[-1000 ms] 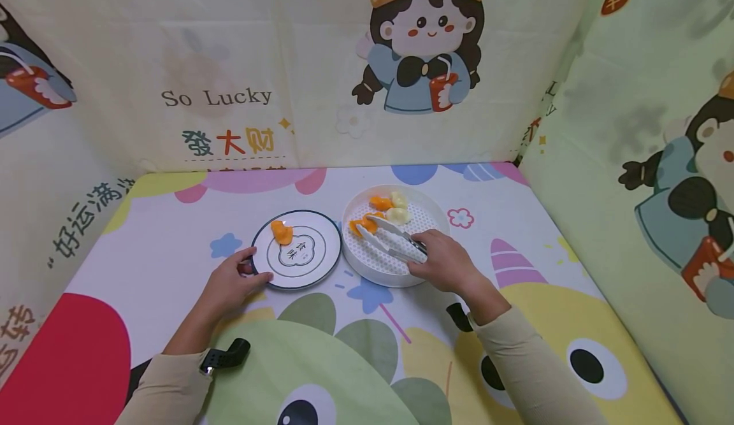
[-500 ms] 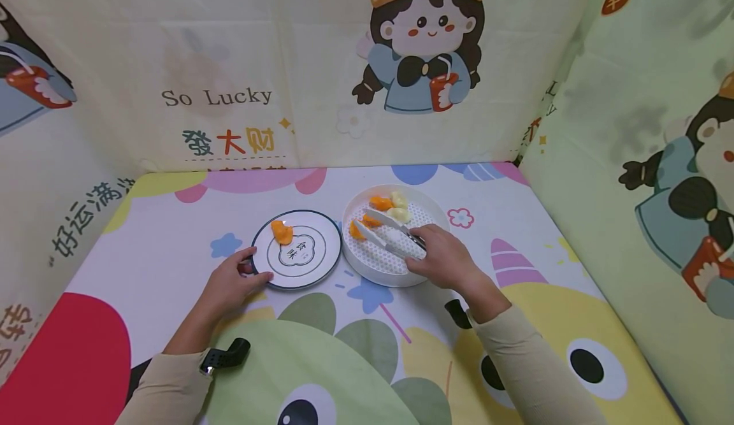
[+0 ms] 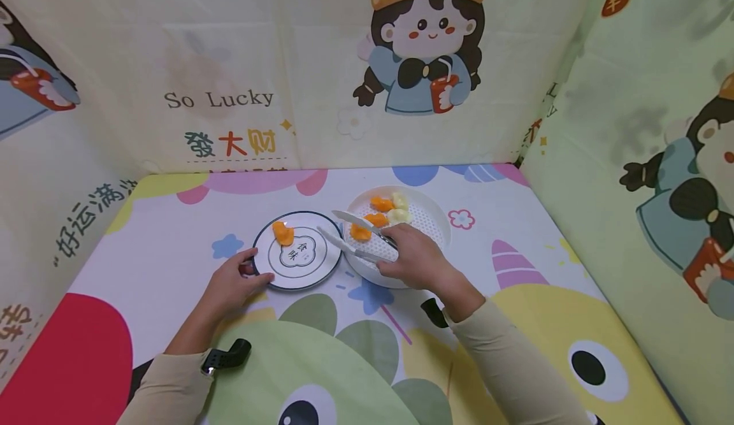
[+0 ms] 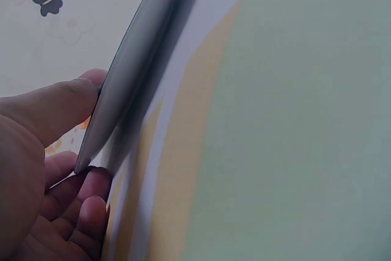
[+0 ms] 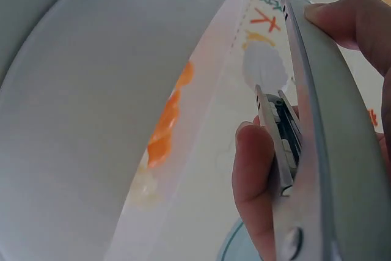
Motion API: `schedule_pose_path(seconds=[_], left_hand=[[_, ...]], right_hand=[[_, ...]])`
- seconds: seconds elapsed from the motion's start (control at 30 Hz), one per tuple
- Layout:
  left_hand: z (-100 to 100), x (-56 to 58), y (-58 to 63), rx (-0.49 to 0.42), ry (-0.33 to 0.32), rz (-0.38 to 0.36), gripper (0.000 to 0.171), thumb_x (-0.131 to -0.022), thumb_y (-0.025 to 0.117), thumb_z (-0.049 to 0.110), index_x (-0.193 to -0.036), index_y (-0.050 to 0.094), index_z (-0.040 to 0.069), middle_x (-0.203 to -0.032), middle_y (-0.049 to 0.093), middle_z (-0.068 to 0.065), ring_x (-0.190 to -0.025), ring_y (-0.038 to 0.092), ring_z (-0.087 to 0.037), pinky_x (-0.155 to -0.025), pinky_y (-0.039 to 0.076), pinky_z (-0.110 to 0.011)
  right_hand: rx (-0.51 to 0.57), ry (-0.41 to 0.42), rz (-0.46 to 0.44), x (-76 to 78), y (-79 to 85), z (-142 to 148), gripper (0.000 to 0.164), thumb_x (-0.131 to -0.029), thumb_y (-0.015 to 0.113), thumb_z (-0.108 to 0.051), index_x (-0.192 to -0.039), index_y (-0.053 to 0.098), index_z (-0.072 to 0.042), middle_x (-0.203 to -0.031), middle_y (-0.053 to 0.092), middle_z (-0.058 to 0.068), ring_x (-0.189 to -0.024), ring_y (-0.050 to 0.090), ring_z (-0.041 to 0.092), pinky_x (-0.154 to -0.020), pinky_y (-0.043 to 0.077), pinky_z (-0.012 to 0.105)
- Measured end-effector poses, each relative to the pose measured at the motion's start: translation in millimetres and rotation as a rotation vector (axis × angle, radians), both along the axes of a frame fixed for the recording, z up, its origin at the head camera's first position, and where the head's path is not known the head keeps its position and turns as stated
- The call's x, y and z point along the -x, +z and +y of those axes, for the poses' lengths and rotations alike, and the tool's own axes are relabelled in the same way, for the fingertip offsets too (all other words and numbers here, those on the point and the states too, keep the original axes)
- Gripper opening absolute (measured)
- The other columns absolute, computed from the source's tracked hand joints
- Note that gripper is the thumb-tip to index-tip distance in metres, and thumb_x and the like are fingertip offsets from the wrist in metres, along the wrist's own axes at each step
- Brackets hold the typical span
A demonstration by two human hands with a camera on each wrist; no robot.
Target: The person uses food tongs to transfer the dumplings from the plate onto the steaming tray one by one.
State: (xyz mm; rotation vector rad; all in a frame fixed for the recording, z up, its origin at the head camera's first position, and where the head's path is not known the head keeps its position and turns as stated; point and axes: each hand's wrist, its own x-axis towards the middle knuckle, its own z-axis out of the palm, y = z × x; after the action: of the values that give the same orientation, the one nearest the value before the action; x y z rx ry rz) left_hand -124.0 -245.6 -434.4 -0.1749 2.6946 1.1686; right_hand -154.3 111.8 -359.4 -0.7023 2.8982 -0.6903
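My left hand [image 3: 232, 285] grips the near left rim of a white plate [image 3: 315, 266] with a dark edge, thumb and fingers on either side of it in the left wrist view. One orange piece of food [image 3: 283, 233] lies on the plate. My right hand [image 3: 418, 256] holds metal tongs [image 3: 344, 245], their tips spread over the plate's right rim with nothing seen between them. Right of the plate stands a round white basket [image 3: 430, 221] with a perforated floor. Orange pieces [image 3: 360, 232] and pale yellow pieces [image 3: 399, 215] lie inside it.
Plate and basket stand side by side on a table [image 3: 178, 240] covered with a cartoon-print cloth. Printed curtains [image 3: 321, 62] hang at the back and both sides. A dark strap [image 3: 226, 356] is round the left wrist.
Between half a second ago and now, the tongs have swung left from the orange pieces in the basket to the plate's right rim, and spread wider. The left hand stays on the plate.
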Motion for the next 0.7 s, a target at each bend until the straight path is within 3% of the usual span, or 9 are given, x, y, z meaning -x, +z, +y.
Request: schedule_pose_path(seconds=[0.17,0.7], left_hand=[[1,-0.2,1.1,0.001,0.000,-0.001,0.087,-0.090,0.075,0.039,-0.153,0.032,-0.004,-0.123,0.051,-0.025,-0.106,0.048,-0.037,-0.086,0.042,-0.045],[1,0.0,0.1,0.004,-0.002,0.006,0.085,-0.090,0.075,0.037,-0.152,0.034,-0.004,-0.121,0.053,-0.024,-0.105,0.049,-0.036,-0.086,0.043,-0.045]], right_hand=[[-0.009,0.035,-0.006,-0.5,-1.2,-20,0.056,-0.085,0.071,-0.029,-0.134,0.060,-0.004,-0.131,0.060,0.011,-0.119,0.055,0.028,-0.099,0.045,0.045],[-0.113,0.096,-0.092,2.5,-5.5,-78,0.058,-0.087,0.071,-0.031,-0.137,0.058,-0.004,-0.127,0.060,0.008,-0.108,0.054,0.020,-0.090,0.049,0.033]])
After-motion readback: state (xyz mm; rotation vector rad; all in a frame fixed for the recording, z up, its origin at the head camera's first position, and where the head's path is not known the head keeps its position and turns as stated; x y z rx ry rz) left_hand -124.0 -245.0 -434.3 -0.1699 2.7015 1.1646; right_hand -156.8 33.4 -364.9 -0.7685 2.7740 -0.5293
